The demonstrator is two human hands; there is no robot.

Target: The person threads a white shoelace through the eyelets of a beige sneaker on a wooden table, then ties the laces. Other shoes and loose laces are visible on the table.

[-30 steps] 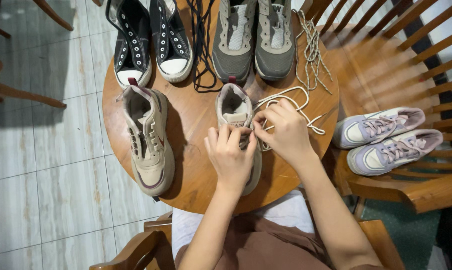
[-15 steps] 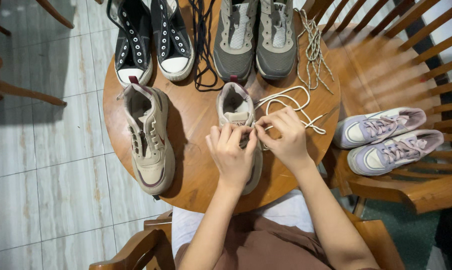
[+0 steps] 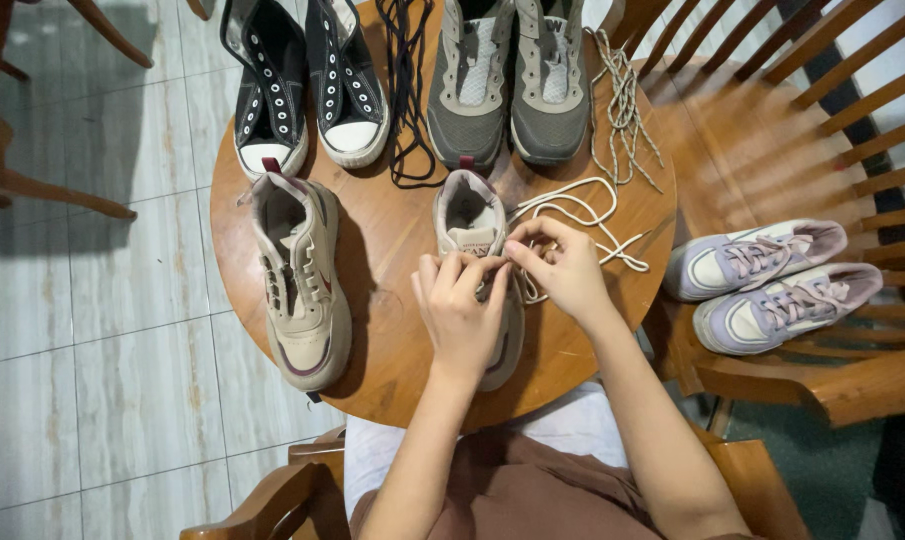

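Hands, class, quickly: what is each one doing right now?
Left hand: closed over the beige sneaker, pressing on it.
Right hand: pinching the cream shoelace.

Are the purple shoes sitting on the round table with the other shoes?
No, the two purple shoes sit on the wooden chair beside the round table, not on it.

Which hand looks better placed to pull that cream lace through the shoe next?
Probably the right hand: its fingertips pinch the cream lace beside the shoe, with the loose lace on its side. The left hand lies over the shoe, steadying it.
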